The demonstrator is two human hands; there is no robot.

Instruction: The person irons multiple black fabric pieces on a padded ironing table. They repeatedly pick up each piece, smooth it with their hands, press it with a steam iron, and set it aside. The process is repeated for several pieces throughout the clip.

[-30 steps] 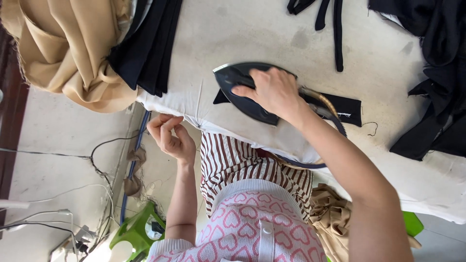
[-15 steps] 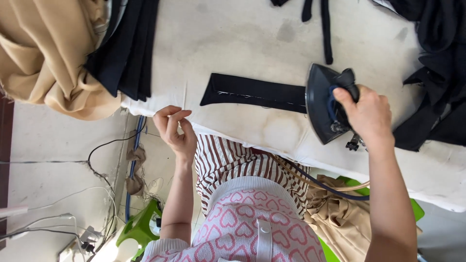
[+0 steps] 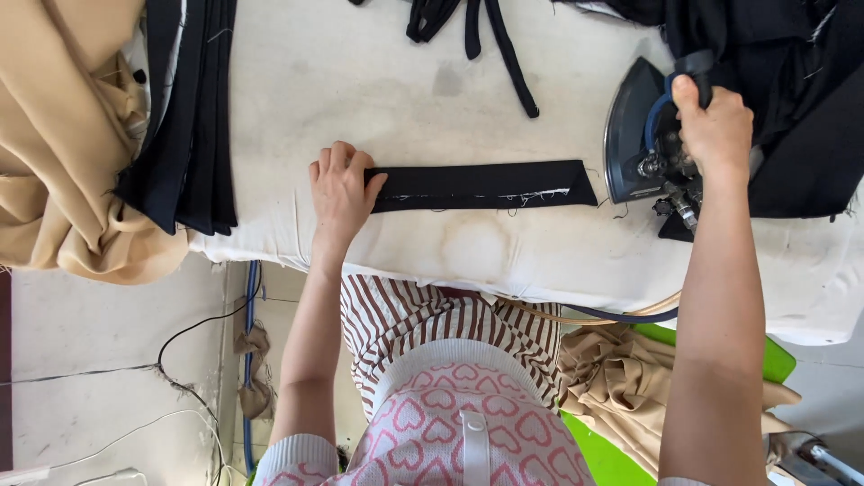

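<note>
One folded black fabric strip point(image 3: 481, 185) is laid flat on the white padded table point(image 3: 378, 81), its left end pressed down by the open left hand point(image 3: 340, 191), while the iron point(image 3: 641, 135) is gripped by the closed right hand point(image 3: 715, 121) and held tipped up beside the strip's right end, so pressing seems partly done.

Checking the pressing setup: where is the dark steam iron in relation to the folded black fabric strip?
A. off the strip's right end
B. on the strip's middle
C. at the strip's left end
A: the right hand holds the dark steam iron just beyond the right end of the folded black fabric strip.
</note>
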